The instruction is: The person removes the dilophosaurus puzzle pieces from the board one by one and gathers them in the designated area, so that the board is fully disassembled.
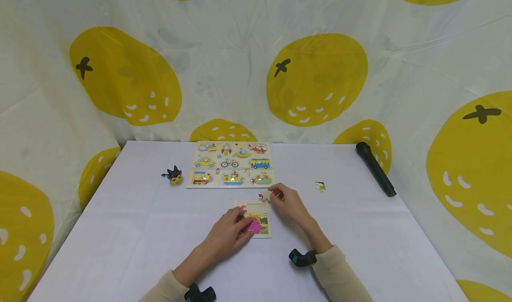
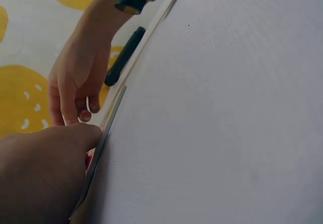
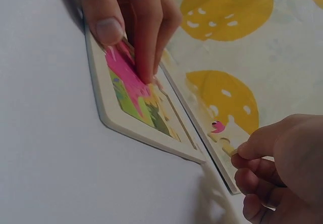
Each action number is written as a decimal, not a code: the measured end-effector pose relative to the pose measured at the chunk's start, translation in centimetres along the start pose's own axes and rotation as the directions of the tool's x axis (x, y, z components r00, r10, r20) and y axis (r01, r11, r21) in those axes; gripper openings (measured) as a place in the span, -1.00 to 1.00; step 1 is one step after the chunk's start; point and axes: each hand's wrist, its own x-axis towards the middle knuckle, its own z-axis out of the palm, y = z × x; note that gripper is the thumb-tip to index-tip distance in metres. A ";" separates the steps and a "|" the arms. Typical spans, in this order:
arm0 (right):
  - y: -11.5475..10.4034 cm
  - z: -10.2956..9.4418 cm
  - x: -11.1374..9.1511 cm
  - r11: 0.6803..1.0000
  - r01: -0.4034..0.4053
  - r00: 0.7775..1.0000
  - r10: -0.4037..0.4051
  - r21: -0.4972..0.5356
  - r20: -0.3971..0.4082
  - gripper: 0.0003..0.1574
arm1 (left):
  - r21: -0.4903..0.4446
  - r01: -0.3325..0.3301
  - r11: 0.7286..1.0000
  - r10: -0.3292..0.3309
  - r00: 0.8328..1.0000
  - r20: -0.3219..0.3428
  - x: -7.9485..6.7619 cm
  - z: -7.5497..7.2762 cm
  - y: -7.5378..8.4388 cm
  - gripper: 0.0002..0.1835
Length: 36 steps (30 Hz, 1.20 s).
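Observation:
A small square jigsaw puzzle (image 1: 269, 220) with a pink dinosaur picture and pale wooden frame lies in the middle front of the table. My left hand (image 1: 226, 233) rests on its left part, fingertips pressing on the pink area, the thumb near the frame's front edge in the right wrist view. Just beyond the frame's upper right corner, my right hand (image 1: 289, 204) pinches a puzzle piece (image 1: 264, 196) between thumb and fingers. That piece is pale with a pink patch and a knobbed edge, held above the puzzle's top side. Part of the picture is hidden under my left hand.
Behind the puzzle lies a larger wooden vehicle peg board (image 1: 230, 188). A loose puzzle piece (image 1: 320, 186) sits to the right. A small dark-and-yellow figurine (image 1: 174, 176) stands at left, and a black flashlight-like cylinder (image 1: 376, 168) lies at the table's right edge.

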 end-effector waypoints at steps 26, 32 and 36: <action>3.1 -3.0 0.9 0.994 -0.080 0.988 0.088 0.071 -0.123 -0.69 | 0.021 -0.037 0.999 0.038 0.998 -0.059 -0.1 0.3 -0.1 -0.56; 4.6 -3.6 1.1 0.998 -0.043 0.980 0.053 0.055 -0.191 -0.68 | 0.032 -0.054 0.998 0.056 0.995 -0.084 -0.1 0.7 -0.3 -0.56; 5.3 -4.1 1.2 0.994 -0.090 0.976 0.101 0.064 -0.191 -0.68 | 0.033 -0.049 0.998 0.051 0.996 -0.078 -0.1 0.7 -0.4 -0.55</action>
